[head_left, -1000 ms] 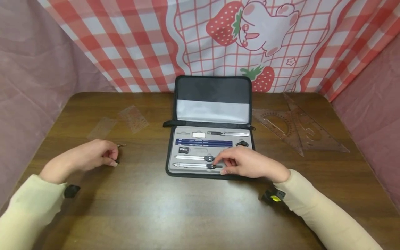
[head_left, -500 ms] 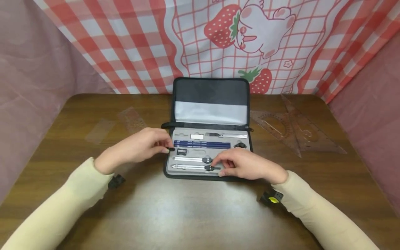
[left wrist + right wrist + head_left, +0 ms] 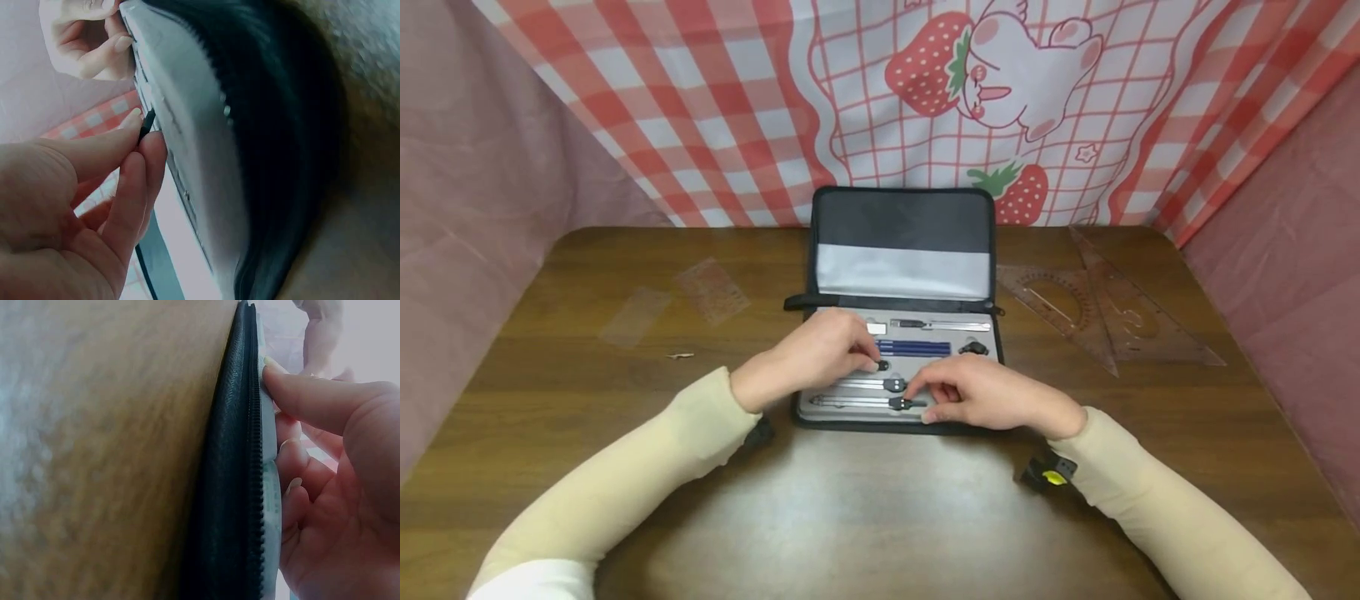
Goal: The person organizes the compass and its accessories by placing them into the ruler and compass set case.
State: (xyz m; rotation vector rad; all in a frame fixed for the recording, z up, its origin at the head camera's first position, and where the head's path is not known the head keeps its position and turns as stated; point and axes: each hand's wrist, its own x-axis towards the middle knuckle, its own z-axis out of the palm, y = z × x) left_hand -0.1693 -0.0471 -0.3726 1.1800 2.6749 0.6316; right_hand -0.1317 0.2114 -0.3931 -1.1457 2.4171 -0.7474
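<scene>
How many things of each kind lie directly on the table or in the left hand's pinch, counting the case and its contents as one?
Small black piece in the left hand: 1
Open zip case: 1
Clear triangles: 2
Clear rectangular sheets: 2
Small metallic piece: 1
Total: 7

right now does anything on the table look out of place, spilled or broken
One thing: a tiny metallic-looking piece, too small to identify, lies loose on the wooden table, left of the open zip case, while the silver compasses lie neatly inside. I see no spill or breakage.
</scene>
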